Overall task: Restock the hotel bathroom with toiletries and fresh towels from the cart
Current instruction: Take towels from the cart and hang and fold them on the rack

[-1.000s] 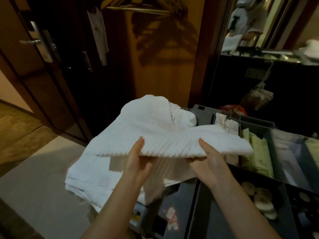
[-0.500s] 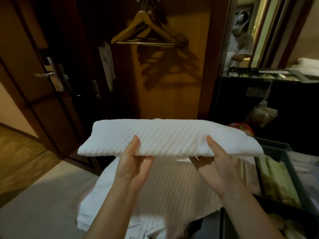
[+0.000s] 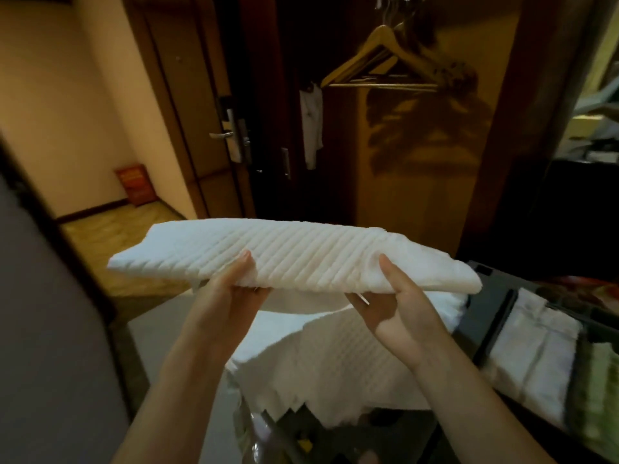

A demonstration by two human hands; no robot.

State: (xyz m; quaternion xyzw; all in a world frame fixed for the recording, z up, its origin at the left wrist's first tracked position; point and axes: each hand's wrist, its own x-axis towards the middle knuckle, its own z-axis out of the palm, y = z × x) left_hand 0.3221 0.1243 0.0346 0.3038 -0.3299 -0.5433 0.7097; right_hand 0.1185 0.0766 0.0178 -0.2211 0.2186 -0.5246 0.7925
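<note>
A person holds a folded white towel (image 3: 301, 256) out in front of them, raised above the cart (image 3: 484, 316) and lying roughly level, its ribbed diagonal weave facing up. The left hand (image 3: 231, 296) grips the towel's near edge left of centre, thumb pressed on top and the fingers tucked out of sight underneath. The right hand (image 3: 398, 309) grips the same edge further right in the same way, thumb up over the fold and palm turned upward below it. The two hands are well apart, and the towel's ends stick out past each of them. Directly below the held towel lies a pile of white towels (image 3: 335, 360) with the same ribbed pattern, draped over the near left part of the cart. To the right, a dark cart compartment holds folded white cloths (image 3: 532, 349), and beside those are blurred green packets (image 3: 603, 396). Behind, wooden hangers (image 3: 382, 61) hang in an open closet, a white tag (image 3: 311, 128) dangles next to them, and a door with a lever handle (image 3: 222, 135) stands to the left. A red box (image 3: 135, 185) sits on the floor by the far wall.
</note>
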